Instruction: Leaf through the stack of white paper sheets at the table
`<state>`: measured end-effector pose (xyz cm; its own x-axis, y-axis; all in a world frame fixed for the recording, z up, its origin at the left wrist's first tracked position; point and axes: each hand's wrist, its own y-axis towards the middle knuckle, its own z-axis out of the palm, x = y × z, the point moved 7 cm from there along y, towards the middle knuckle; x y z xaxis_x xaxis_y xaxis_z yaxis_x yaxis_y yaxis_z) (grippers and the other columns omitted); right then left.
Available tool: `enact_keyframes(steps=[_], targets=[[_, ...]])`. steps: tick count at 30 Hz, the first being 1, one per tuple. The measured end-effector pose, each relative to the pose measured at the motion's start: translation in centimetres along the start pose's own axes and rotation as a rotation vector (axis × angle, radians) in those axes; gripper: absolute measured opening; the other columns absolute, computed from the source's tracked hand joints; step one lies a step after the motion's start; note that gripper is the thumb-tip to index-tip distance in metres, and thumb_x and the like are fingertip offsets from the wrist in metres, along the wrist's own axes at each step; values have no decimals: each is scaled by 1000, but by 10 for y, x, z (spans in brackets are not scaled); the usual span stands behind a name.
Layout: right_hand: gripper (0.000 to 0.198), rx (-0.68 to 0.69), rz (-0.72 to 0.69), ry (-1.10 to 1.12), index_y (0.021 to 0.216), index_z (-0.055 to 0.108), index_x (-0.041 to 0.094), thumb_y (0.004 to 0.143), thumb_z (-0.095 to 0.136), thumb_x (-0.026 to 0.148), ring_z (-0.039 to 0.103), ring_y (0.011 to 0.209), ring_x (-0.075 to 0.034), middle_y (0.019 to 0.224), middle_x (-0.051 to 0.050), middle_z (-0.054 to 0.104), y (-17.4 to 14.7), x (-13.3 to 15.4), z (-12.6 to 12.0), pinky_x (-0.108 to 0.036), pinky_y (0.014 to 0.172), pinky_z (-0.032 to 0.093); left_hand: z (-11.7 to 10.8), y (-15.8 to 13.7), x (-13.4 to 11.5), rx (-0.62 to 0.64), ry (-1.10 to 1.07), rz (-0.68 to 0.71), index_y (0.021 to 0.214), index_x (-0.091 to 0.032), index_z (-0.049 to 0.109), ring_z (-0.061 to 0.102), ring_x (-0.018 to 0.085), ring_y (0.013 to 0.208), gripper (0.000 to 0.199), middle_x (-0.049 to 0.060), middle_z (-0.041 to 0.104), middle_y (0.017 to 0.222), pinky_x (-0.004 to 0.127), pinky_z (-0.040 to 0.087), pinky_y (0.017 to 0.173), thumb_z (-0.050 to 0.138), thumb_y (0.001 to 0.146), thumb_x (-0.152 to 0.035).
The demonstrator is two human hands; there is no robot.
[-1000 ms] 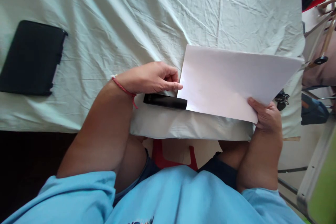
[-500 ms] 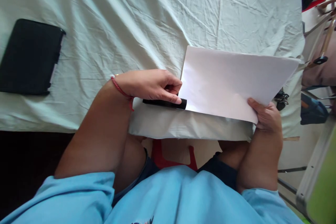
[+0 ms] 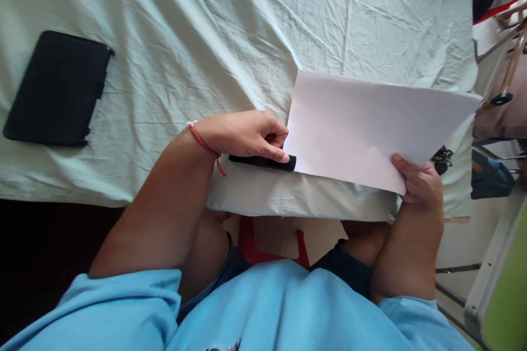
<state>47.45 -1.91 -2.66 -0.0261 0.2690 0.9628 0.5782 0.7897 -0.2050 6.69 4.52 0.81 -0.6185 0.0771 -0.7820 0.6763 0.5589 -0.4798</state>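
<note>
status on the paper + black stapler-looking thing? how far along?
Done: the white paper is in the right hand, gripped at its near corner, raised off the cloth-covered table. In hand: the left hand rests its fingers on the black bar-shaped tool at the sheet's left edge. Left: the tool lies beside the paper, not visibly clamped over it. The black case lies untouched.

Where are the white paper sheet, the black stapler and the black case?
white paper sheet (image 3: 362, 126), head view, middle of the sheet's face.
black stapler (image 3: 263, 162), head view, visible side below the left fingers.
black case (image 3: 55, 88), head view, centre of its top.
</note>
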Motion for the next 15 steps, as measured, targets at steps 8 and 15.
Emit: enact_keyframes(steps=[8, 15], targets=[[65, -84, -77, 101, 102, 88, 15, 49, 115, 40, 84, 95, -18, 109, -8, 90, -3, 4, 13, -26, 86, 74, -9, -6, 5, -154, -117, 38, 72, -23, 54, 41, 13, 62, 39, -4, 47, 66, 28, 31, 59, 74, 97, -45], [62, -87, -98, 125, 104, 88, 16, 52, 113, 39, 84, 96, -18, 112, -7, 90, -2, 4, 12, -26, 86, 75, -41, -14, 26, -793, -132, -34, 77, -23, 55, 44, 17, 73, 38, -2, 49, 70, 32, 35, 66, 73, 104, -42]])
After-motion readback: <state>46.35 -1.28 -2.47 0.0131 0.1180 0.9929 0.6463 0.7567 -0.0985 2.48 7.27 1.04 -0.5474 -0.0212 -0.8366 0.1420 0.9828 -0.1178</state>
